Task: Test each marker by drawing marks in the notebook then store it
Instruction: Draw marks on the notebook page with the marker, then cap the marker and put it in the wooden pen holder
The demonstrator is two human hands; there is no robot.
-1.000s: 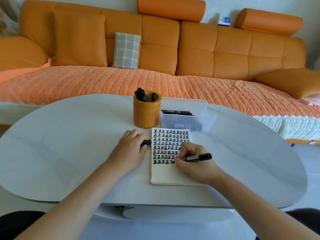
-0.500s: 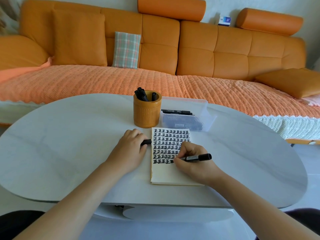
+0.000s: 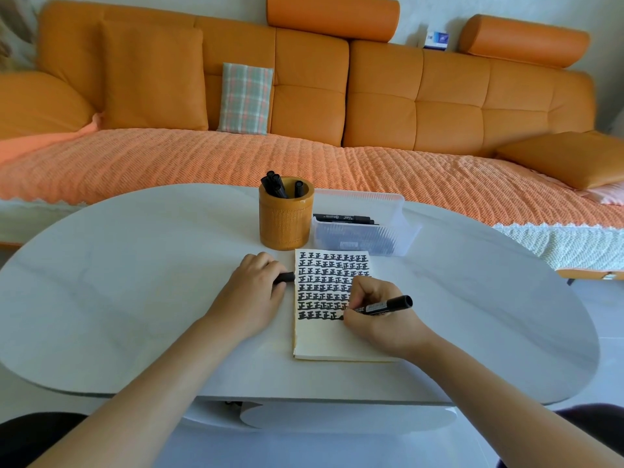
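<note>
Marker [image 3: 385, 306] — same spot on notebook [image 3: 324, 342]

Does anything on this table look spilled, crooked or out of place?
Nothing stands out. The pen cup stands upright, the notebook lies flat with tidy rows of marks, and the right hand holds a marker on it.

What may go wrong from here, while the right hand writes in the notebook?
1. The right hand rests on the notebook against the last row of marks, so it may smear them.
2. The left hand grips a black cap beside the page, not on it, so the notebook might slide under the marker.
</note>
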